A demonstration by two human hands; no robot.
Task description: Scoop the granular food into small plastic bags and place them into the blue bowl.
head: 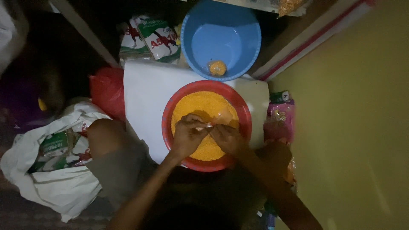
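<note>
A red bowl (171,111) full of yellow-orange grain (201,105) sits on a white sheet in front of me. Over the grain, my left hand (188,135) and my right hand (226,137) meet, both pinching a small clear plastic bag (218,117) that holds some of the grain. The bag's mouth lies between my fingertips. Behind the red bowl stands a blue basin (238,38) with one small filled bag of grain (217,67) at its bottom.
The white sheet (145,93) covers the floor under the bowl. Printed sacks (149,39) lie at the back left, a red bag (106,91) beside them, a white sack (55,170) at the left. Pink packets (280,117) lean by the yellow wall (353,127).
</note>
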